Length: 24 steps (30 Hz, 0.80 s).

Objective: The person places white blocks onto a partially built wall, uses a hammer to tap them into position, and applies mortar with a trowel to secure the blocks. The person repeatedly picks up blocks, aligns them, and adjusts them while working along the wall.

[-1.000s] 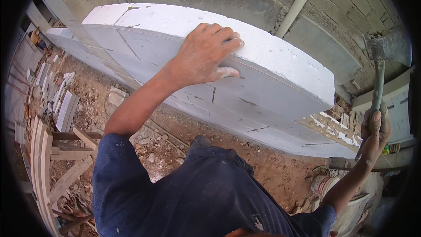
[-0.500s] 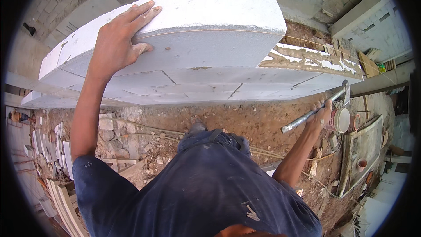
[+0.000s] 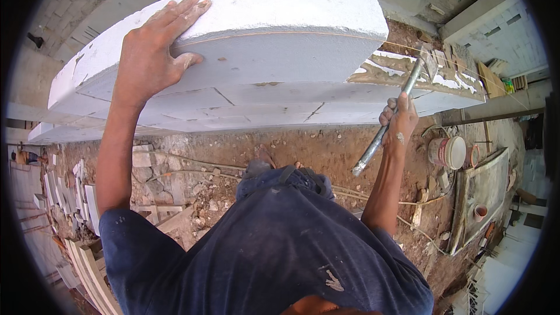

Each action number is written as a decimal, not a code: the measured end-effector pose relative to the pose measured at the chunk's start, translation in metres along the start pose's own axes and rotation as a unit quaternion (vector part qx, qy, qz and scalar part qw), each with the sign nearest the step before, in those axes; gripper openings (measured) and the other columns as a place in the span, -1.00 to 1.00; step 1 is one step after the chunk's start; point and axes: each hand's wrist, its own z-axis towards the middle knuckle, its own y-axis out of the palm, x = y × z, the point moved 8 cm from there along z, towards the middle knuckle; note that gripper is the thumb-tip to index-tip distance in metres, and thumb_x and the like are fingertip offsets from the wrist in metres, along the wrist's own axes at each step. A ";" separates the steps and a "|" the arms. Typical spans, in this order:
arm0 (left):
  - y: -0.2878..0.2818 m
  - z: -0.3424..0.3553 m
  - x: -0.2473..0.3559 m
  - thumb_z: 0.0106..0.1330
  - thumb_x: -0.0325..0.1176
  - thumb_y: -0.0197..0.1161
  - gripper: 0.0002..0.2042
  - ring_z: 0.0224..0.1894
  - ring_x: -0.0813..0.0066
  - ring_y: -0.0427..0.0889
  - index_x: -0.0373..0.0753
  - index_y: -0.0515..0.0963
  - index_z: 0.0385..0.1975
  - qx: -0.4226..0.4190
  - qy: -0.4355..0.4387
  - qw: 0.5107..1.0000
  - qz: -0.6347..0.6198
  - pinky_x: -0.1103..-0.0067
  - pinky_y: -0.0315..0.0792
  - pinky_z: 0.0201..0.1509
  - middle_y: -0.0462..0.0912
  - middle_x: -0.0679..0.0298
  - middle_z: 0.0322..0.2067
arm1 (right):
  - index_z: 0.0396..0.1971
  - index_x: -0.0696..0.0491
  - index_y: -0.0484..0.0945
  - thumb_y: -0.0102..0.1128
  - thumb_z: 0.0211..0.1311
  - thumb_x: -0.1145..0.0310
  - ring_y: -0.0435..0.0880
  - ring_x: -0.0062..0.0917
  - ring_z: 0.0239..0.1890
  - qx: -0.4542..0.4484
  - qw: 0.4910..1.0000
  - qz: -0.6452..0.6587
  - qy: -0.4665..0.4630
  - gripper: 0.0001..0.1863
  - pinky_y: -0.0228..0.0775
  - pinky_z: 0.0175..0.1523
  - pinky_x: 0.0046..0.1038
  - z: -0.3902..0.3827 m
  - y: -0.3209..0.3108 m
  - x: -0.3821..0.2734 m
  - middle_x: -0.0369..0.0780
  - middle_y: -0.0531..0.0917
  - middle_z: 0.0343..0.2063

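My left hand point(image 3: 149, 58) rests on a large white block point(image 3: 286, 6) at the top of the wall. Its fingers lie stretched over the block's upper face, and the thumb is against the near side. My right hand point(image 3: 398, 118) is closed around the pipe-like handle of a metal hammer point(image 3: 369, 153). The hammer's flat, blade-like head is raised near the block's right end, above or beside the mortar bed point(image 3: 402, 70); contact is unclear. A thin string point(image 3: 280, 32) runs along the block's near upper edge and on to the right.
The white block wall point(image 3: 274, 105) stretches across in front of me. On the rubble-strewn ground at right are a white bucket point(image 3: 449, 153) and a framed board point(image 3: 484, 198) with a small cup on it. A hose point(image 3: 192, 163) crosses the ground; planks point(image 3: 87, 274) lie at lower left.
My right hand has lifted the hammer up and leftward, from beside the wall's right end to near the mortar bed. My left hand stays on the block.
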 end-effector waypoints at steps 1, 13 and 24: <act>0.001 0.002 0.000 -0.14 -0.28 0.54 -0.15 0.29 0.28 0.43 0.27 0.37 0.29 0.002 -0.005 1.000 0.002 0.43 0.53 0.17 0.42 0.47 0.28 | -0.15 0.09 0.42 0.10 0.43 0.19 0.31 -0.80 -0.71 -0.048 0.998 -0.026 0.008 -0.74 0.13 -0.72 -0.69 -0.006 0.020 0.006 -0.36 0.43 -0.60; 0.002 -0.019 -0.003 -0.04 0.08 0.44 -0.11 0.42 0.14 0.18 0.09 0.23 0.38 -0.017 0.015 0.999 -0.044 0.19 0.12 0.48 0.19 0.30 0.41 | -0.25 0.30 0.55 0.18 0.35 0.11 0.50 -0.47 -0.61 0.265 0.905 -0.243 -0.228 -0.55 0.31 -0.49 -0.44 -0.017 -0.206 0.069 -0.18 0.58 -0.64; -0.010 -0.047 -0.026 -0.12 0.04 0.48 -0.27 0.24 0.15 0.40 0.00 0.46 0.15 0.079 -0.030 0.993 -0.085 0.22 0.33 0.27 0.44 0.23 0.16 | -0.28 0.27 0.54 0.17 0.35 0.12 0.46 -0.49 -0.63 0.093 0.936 -0.323 -0.106 -0.58 0.28 -0.51 -0.45 0.040 -0.077 0.112 -0.21 0.55 -0.64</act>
